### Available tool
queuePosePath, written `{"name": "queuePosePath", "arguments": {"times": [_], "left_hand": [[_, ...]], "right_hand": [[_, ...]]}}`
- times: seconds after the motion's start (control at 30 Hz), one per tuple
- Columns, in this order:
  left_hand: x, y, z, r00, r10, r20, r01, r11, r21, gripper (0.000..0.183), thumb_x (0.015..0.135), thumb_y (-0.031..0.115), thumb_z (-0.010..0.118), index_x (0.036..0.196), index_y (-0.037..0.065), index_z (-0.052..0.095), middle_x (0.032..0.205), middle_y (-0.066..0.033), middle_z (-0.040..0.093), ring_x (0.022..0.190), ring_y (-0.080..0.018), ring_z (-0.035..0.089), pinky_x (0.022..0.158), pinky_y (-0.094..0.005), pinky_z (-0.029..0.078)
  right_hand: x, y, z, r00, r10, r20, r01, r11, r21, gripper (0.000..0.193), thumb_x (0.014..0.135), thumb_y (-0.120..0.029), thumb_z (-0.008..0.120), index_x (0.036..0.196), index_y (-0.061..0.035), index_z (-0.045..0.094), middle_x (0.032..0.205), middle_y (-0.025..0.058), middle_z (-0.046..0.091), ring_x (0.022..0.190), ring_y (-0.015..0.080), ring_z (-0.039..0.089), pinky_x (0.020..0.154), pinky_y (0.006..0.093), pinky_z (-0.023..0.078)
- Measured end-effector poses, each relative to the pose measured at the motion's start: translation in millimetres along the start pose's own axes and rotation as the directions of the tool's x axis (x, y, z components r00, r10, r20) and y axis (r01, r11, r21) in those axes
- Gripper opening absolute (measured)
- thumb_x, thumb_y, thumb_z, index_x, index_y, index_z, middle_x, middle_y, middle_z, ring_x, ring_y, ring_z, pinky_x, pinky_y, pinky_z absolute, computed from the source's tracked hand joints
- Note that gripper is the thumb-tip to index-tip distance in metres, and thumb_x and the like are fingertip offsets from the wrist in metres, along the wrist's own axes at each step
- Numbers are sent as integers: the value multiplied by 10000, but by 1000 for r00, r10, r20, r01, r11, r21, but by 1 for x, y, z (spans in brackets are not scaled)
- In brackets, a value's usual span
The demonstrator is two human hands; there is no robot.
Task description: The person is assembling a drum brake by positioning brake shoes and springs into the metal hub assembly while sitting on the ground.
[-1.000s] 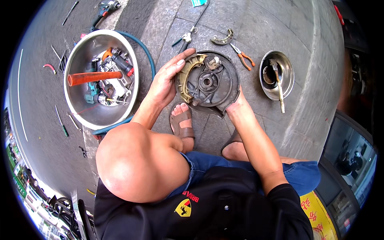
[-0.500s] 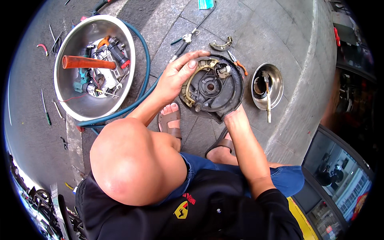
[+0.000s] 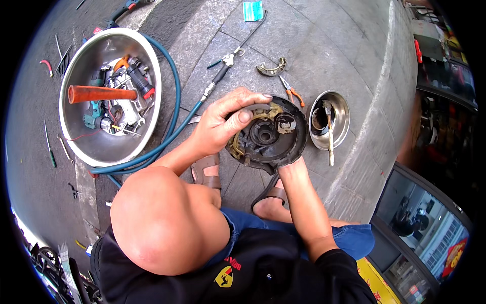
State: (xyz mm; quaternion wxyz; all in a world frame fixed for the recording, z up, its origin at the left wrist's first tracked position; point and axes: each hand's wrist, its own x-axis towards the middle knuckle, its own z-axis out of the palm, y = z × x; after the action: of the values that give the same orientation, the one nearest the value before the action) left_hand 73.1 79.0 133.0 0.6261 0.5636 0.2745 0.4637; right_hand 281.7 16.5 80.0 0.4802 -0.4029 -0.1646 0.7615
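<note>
A round, greasy brake backing plate is held up in front of my knees, its inner side facing me. My left hand is closed on its upper left edge, with the thumb over a curved brake shoe on the plate's left side. From below, my right hand supports the plate; its fingers are hidden behind it. Beyond the plate, a loose brake shoe lies on the paving, beside orange-handled pliers.
To the right stands a metal bowl with a brush in it. At left, a large steel basin holds tools and an orange-handled hammer. A blue hose curves past it to an air gun.
The plate has come a little closer to my body and tilted, still between both hands. My left thumb and fingers now reach further over the brake shoe. The whole view has shifted slightly.
</note>
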Motion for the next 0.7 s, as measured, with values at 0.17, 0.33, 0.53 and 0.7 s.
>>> {"name": "queuePosePath", "arguments": {"times": [0.17,0.33,0.53,0.7], "left_hand": [[5,4,3,994,90,66,-93,995,46,465,889,340,651,1215,11,606,1114,-138,623,1036,-254,588,916,-362,441],[10,8,1,990,103,95,-113,987,114,364,899,251,635,1174,14,631,1111,-147,621,1031,-264,599,912,-362,452],[2,3,-1,983,183,3,-182,980,82,338,899,236,628,1157,19,648,1110,-148,619,1050,-279,588,926,-369,447],[6,6,-3,991,128,34,-132,981,144,325,898,216,626,1157,20,643,1096,-151,617,1045,-273,586,918,-371,448]], "right_hand": [[-5,-5,10,999,5,-35,-3,999,50,332,978,-233,523,1225,-17,573,1189,97,635,1049,171,614,920,304,524],[-1,4,-6,994,1,-105,5,998,59,329,1009,-248,478,1243,-35,568,1184,94,643,1044,167,622,920,298,526],[-1,-2,17,990,121,-78,-87,933,348,355,991,-274,514,1246,-35,572,1195,100,642,1059,172,623,927,299,521],[3,-4,18,991,132,-31,-112,926,360,357,988,-289,518,1226,-31,583,1177,106,650,1035,178,631,909,304,527]]}}
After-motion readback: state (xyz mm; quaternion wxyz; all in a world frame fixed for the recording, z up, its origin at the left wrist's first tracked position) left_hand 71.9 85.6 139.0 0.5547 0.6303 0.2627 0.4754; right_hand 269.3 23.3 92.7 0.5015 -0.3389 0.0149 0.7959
